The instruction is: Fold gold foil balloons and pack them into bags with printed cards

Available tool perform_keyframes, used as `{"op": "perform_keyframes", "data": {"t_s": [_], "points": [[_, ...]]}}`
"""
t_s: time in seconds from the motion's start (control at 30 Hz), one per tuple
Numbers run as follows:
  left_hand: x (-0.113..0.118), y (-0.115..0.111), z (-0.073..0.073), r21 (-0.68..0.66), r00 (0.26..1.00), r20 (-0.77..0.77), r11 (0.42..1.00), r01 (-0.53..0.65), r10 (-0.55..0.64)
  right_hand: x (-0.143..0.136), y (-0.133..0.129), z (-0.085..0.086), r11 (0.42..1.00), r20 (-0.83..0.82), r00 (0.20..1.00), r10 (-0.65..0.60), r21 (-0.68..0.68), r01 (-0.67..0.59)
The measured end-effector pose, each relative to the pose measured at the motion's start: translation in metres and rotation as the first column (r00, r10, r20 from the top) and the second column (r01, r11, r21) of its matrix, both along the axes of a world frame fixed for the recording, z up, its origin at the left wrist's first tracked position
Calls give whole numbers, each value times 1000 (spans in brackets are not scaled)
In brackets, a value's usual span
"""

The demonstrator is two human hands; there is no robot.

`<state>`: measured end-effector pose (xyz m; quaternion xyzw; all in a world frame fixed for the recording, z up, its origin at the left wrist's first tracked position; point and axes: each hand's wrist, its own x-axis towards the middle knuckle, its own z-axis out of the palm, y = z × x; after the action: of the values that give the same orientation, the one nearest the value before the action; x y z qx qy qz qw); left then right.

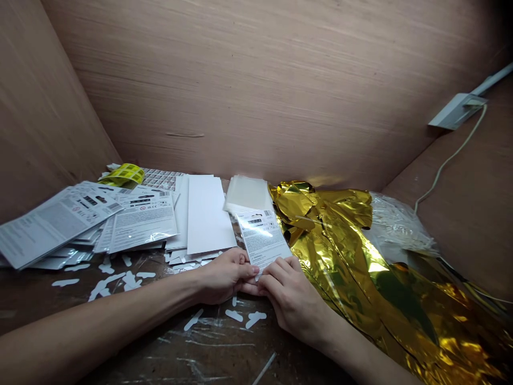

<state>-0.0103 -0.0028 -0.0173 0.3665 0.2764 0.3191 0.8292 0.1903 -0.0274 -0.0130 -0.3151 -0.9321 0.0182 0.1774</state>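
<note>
Between my two hands is a printed package card (262, 240) in a clear sleeve, its far end tilted up and its near edge toward me. My left hand (230, 275) pinches the near left corner, thumb on top. My right hand (286, 294) is closed at the near right edge, fingers curled over it, partly hiding that edge. Left of it lies a stack of blank white cards (210, 214). Just beyond stands a pile of translucent sleeves (248, 193). Crumpled gold foil (344, 256) spreads to the right of my right hand.
Piles of printed cards in sleeves (142, 222) lie at the left, with a yellow label strip (124, 175) behind. Small white cut-outs (130, 280) are scattered on the dark table (216, 353). A clear bag (401, 224) sits far right, below a cable (449, 160) on the wooden wall.
</note>
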Motion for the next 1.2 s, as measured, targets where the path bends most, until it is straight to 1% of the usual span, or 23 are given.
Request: {"op": "perform_keyframes", "data": {"t_s": [0.1,0.2,0.3,0.37,0.4,0.43,0.5,0.53,0.6,0.63,0.67,0.7,0.73,0.77,0.8,0.83,0.9,0.97,1.03,1.07,1.13,1.17,1.2], "points": [[0,0,-1,-23,1000,25,1000,-4,5,0,-1,-4,998,44,999,0,59,-3],[0,-1,-1,-34,999,34,999,-4,5,-2,-2,-5,998,-57,998,13,56,-10],[0,-1,1,-71,998,6,995,-67,68,6,3,4,997,-277,961,-17,-71,-3],[0,-1,3,-107,995,-28,989,-101,98,28,16,14,974,-447,887,-115,-227,11],[0,0,4,-122,994,-45,987,-100,96,46,26,20,948,-528,827,-192,-318,17],[-1,0,4,-133,995,-57,987,-90,83,66,37,26,918,-634,720,-283,-397,11],[-1,1,5,-147,996,-66,986,-76,67,109,60,38,879,-797,432,-422,-477,-22],[-1,1,5,-152,996,-65,985,-77,68,127,70,43,870,-832,321,-453,-491,-44],[-1,2,5,-151,995,-65,985,-81,72,147,79,49,902,-899,92,-428,-431,-5],[-1,2,6,-149,995,-67,986,-80,71,148,77,50,920,-919,45,-392,-391,29],[-1,2,6,-143,995,-71,986,-84,75,142,72,50,928,-922,101,-373,-370,55],[-1,1,6,-137,994,-74,986,-91,82,132,65,48,937,-905,242,-350,-339,86],[-1,1,7,-133,993,-76,986,-100,90,119,56,45,956,-852,435,-292,-262,131],[-1,0,8,-134,992,-75,985,-107,98,106,48,42,973,-707,670,-227,-194,125],[-1,0,9,-138,992,-73,984,-113,104,94,41,38,990,-544,829,-129,-114,79],[-1,0,10,-145,992,-73,983,-117,108,85,35,34,998,-405,913,-51,-52,32],[-2,0,13,-157,991,-74,980,-122,112,73,31,26,998,-225,972,60,29,-55],[-4,2,17,-157,990,-105,981,-115,99,70,32,21,993,-169,980,103,80,-90],[-7,4,24,-160,969,-246,986,-54,13,69,35,19,987,-140,980,138,100,-124],[-8,4,29,-155,928,-369,988,2,-60,69,36,19,985,-135,979,152,97,-139],[-11,3,41,-37,728,-675,991,129,-120,66,36,20,985,-145,976,162,75,-153],[-11,0,47,105,595,-802,973,206,-39,64,35,20,988,-151,977,151,57,-144],[-11,-4,52,296,482,-867,910,290,129,62,34,20,991,-151,980,132,39,-128]]}}
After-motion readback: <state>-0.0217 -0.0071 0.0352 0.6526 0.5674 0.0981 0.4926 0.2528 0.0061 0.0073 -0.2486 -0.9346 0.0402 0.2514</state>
